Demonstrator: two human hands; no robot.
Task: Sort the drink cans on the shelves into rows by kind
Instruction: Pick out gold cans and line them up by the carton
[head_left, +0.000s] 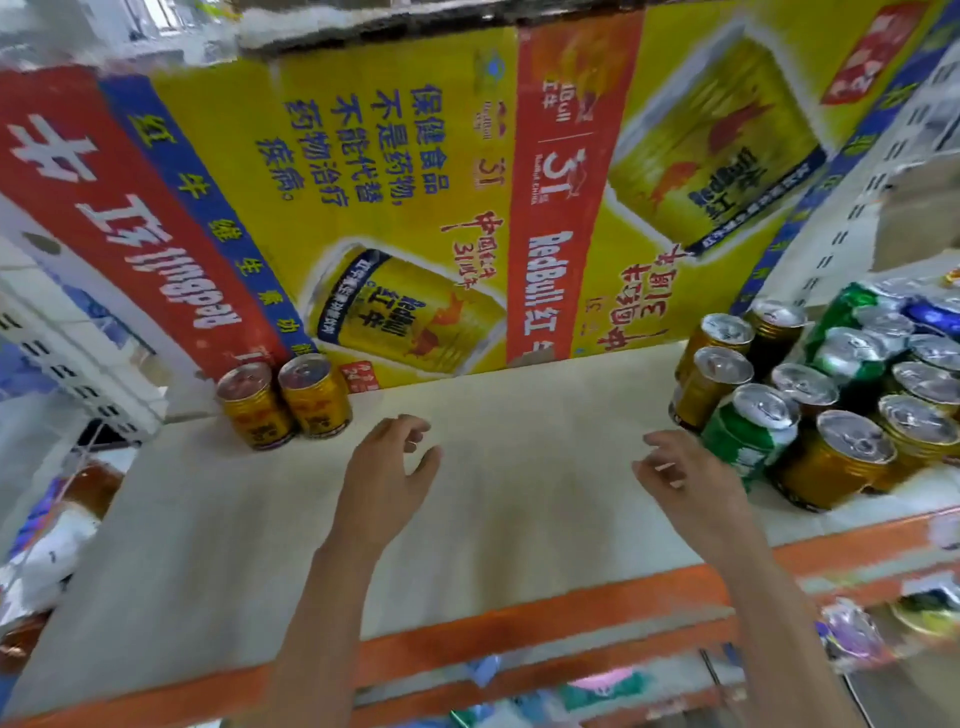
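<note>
Two gold cans (285, 402) stand side by side at the back left of the pale shelf board (249, 545). A mixed cluster of cans fills the right end, with gold cans (836, 462), green cans (748, 434) and a blue can (930, 317) among them. My left hand (389, 467) hovers over the middle of the shelf, fingers loosely curled, holding nothing. My right hand (685, 478) hangs just left of the nearest green can, fingers relaxed and empty, not touching it.
A yellow and red printed carton (415, 182) forms the wall behind the shelf. An orange rail (519, 618) runs along the shelf's front edge, with blurred goods on the shelf below. White slotted uprights (852, 218) stand at both sides.
</note>
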